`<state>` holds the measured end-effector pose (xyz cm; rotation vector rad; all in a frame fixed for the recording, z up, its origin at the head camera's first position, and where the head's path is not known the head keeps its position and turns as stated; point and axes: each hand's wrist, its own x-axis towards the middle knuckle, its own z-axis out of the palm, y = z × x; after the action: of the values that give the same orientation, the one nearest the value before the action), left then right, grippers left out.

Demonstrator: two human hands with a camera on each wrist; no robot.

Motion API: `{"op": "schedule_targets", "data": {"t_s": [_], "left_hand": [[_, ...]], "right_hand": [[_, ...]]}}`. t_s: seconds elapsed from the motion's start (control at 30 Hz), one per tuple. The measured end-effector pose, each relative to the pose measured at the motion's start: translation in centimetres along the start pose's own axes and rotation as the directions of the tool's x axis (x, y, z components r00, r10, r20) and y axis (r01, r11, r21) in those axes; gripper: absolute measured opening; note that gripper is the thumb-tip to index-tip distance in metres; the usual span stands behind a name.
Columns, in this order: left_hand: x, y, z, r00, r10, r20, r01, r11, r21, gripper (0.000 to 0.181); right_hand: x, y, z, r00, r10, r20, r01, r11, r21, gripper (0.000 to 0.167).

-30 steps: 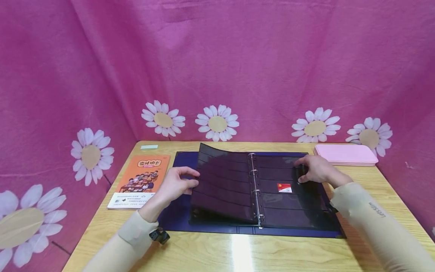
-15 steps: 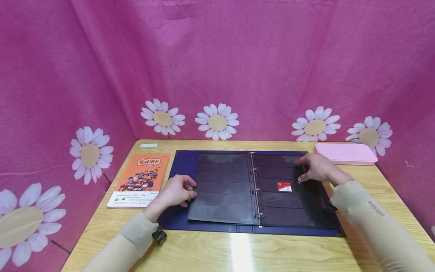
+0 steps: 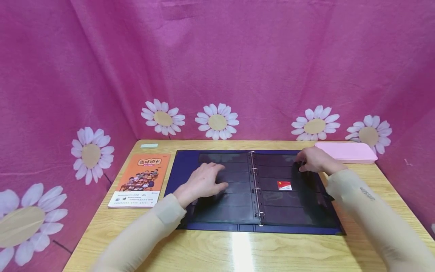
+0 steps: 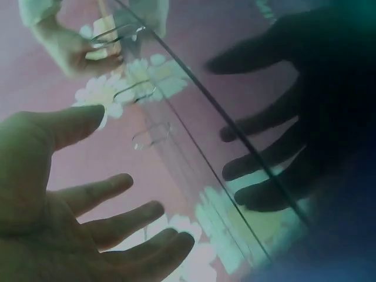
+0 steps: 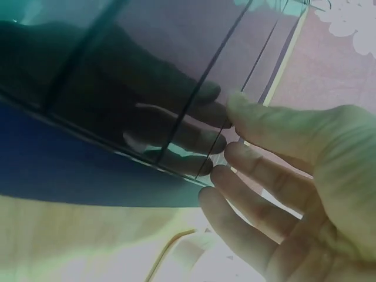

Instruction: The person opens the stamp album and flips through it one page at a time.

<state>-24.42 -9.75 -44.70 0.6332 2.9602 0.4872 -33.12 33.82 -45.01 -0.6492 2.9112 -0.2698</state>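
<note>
A dark blue ring album (image 3: 183, 166) lies spread on the table, with black glossy pocket pages on both sides of its metal rings (image 3: 257, 189). My left hand (image 3: 202, 181) is over the left page (image 3: 234, 204), its fingers spread and holding nothing. In the left wrist view that hand (image 4: 88, 205) is mirrored in the glossy sheet. At the upper right corner of the right page (image 3: 278, 215), my right hand (image 3: 316, 160) touches the sheet with thumb and fingertips, as the right wrist view of the hand (image 5: 282, 176) shows. A small red-and-white stamp-like piece (image 3: 284, 185) sits in a right-page pocket.
An orange booklet (image 3: 144, 173) lies left of the album, with a pale green strip (image 3: 149, 146) behind it. A pink case (image 3: 346, 152) stands at the back right. Pink cloth with daisies (image 3: 217, 75) surrounds the wooden table (image 3: 204, 249).
The raised left page has come down flat. My left hand has let go of its edge and moved right over the page. My right hand has shifted slightly toward the back.
</note>
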Motion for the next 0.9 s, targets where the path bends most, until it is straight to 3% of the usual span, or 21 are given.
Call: {"op": "schedule_targets", "data": {"t_s": [0.17,0.33,0.6,0.9], "left_hand": [[2.6,2.0,1.5,0.989,0.028,0.146,-0.041,0.996,0.085,0.083],[3.3,2.9,2.0,0.969,0.005,0.246,-0.043,0.988,0.148,0.089],[3.9,3.1,2.1,0.968,-0.009,0.250,-0.039,0.982,0.187,0.090],[3.6,3.2,2.2,0.968,-0.031,0.248,-0.017,0.982,0.189,0.091]], "right_hand": [[1.0,0.6,-0.1,1.000,0.005,0.012,-0.005,0.999,-0.036,0.033],[1.8,0.5,-0.6,0.999,0.017,0.033,-0.015,0.997,-0.077,0.049],[2.2,1.3,-1.0,1.000,0.008,0.024,-0.007,0.999,-0.032,0.067],[3.0,1.6,-0.8,0.997,0.042,0.068,-0.042,0.999,0.010,0.061]]}}
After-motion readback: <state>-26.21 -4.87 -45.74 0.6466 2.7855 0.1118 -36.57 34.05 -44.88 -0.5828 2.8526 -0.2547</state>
